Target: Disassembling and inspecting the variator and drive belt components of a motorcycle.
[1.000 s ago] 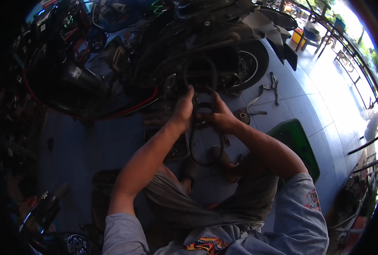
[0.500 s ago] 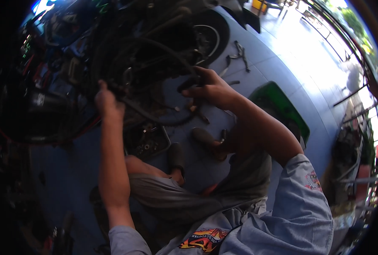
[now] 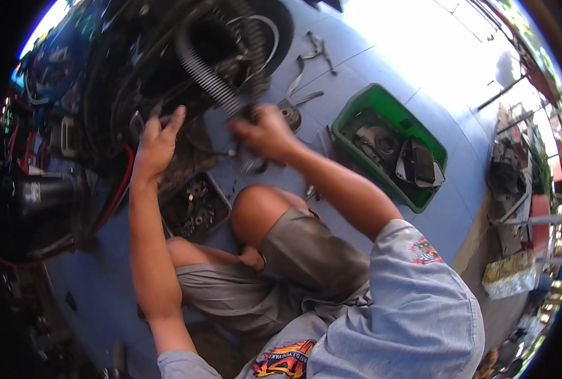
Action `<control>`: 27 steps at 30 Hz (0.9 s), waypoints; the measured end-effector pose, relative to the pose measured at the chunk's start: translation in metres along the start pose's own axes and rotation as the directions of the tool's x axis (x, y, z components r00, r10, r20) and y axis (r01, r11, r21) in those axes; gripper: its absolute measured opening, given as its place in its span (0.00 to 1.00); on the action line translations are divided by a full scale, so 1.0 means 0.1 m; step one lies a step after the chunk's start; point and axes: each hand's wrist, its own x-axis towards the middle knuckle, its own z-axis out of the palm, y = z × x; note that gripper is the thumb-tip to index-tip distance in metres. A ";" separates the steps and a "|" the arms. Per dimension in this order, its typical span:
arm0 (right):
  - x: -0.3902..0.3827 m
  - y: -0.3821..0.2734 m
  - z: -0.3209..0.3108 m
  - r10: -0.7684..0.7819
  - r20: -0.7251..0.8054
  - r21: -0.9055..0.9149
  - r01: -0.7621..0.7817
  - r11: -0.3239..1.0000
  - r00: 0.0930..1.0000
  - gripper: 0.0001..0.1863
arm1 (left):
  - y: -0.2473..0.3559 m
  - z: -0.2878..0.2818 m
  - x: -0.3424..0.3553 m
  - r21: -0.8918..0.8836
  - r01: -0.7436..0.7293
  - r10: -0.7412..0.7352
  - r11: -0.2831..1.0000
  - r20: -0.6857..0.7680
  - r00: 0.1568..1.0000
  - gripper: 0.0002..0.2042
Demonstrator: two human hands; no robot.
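Observation:
A black ribbed drive belt [image 3: 200, 71] loops up in front of the motorbike's underside. My right hand [image 3: 266, 134] is closed around its lower end, slightly smeared by motion. To the left, my left hand [image 3: 156, 146] is raised beside the dark motorbike [image 3: 113, 95], finger and thumb apart, with no belt visible in it. Behind the belt are the bike's wheel [image 3: 285, 31] and dark engine parts, partly hidden by the belt. Below my hands, a dark tray [image 3: 223, 222] holds several small metal parts.
Right of my right arm stands a green bin [image 3: 434, 151] with dark housings in it. A round metal part [image 3: 290, 115] and a bent metal stand [image 3: 319, 50] lie on the blue tiled floor. A black body panel with red edging [image 3: 53, 196] is at left.
The belt was stretched between both hands; now it stands up as a loop from my right hand, and my left hand has come off it. My view has shifted, showing more of the green bin.

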 end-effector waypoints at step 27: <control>-0.90 2.05 -0.61 0.167 -0.529 -0.607 -0.508 0.611 0.832 0.16 | 0.31 -0.53 -0.58 0.323 -0.220 0.156 0.920 0.212 0.965 0.30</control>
